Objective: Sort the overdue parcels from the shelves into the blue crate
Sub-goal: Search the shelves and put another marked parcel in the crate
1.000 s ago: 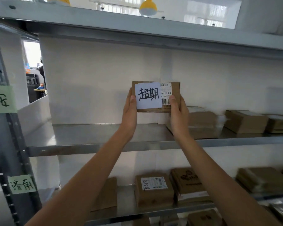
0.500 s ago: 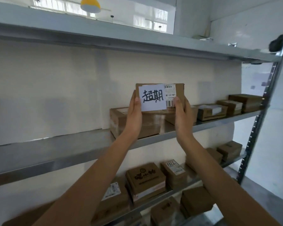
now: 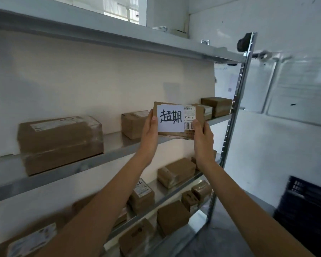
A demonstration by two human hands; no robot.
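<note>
The view has swung right, revealing a dark crate [image 3: 308, 210] right of the shelving [image 3: 119, 147]; left hand [image 3: 150, 133] and right hand [image 3: 202, 138] grasp the labelled parcel [image 3: 197, 115] before shelved boxes [image 3: 60, 143].

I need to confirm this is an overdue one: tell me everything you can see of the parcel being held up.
The parcel is a small flat brown cardboard box, held upright in front of the shelves with its broad face to the camera. A white paper note handwritten 超期 in black covers most of that face; beside it a printed shipping label shows a barcode and "LB-23". The left hand grips its left edge, the right hand its lower right corner. It touches no shelf.
</note>
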